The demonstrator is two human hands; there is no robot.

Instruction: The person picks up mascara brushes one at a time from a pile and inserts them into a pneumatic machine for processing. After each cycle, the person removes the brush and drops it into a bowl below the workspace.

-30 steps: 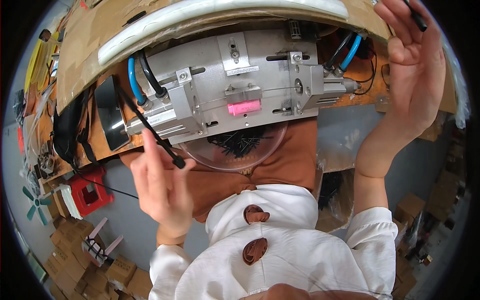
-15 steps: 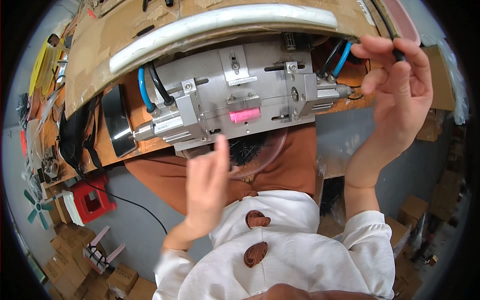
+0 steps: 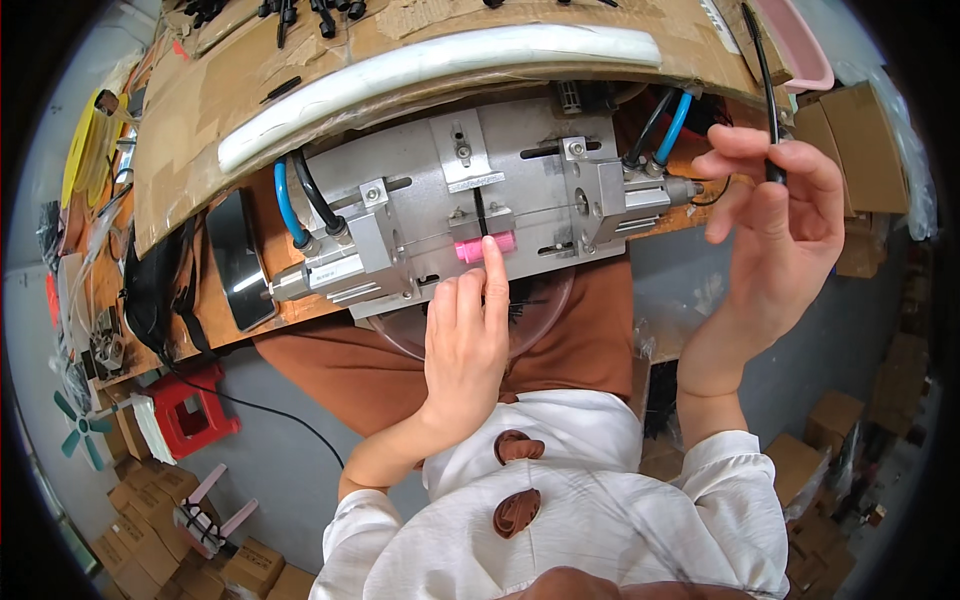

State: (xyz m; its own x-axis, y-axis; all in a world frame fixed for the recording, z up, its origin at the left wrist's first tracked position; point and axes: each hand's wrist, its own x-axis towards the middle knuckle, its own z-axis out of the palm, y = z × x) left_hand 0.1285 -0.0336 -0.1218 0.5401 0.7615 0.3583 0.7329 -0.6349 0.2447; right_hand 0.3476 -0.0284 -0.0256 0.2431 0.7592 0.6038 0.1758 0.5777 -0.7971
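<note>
**A finger is reaching a little black stick**

Nearest, the person is wearing a white shirt (image 3: 570, 470) and brown trousers (image 3: 590, 330). A clear bowl (image 3: 400, 333) is sitting by the lap, partly hiding behind the left hand (image 3: 465, 335).

That hand is pointing its index finger (image 3: 493, 268) straight ahead. The finger isn't grasping the thin black stick (image 3: 480, 208); its tip is covering the near end, and seems to be touching it. The other fingers are curling in, so nobody can tell if they are holding something.

The stick is lying over a pink block (image 3: 470, 250) and a small metal block (image 3: 463, 223). It is pointing away from the fingertip, lining up with the finger. The left hand is being the nearer one. A metal stop (image 3: 475, 170) is standing at the far end, and metal clamps (image 3: 385, 245) are standing on both sides.

Well off to the right, the right hand (image 3: 785, 225) is pinching a black brush wand (image 3: 768, 90), bristles up.

A phone (image 3: 240, 265) is lying on the left. Farther away, a white tube (image 3: 440, 85) is edging some cardboard (image 3: 400, 42), where black pieces (image 3: 325, 20) are lying.
</note>
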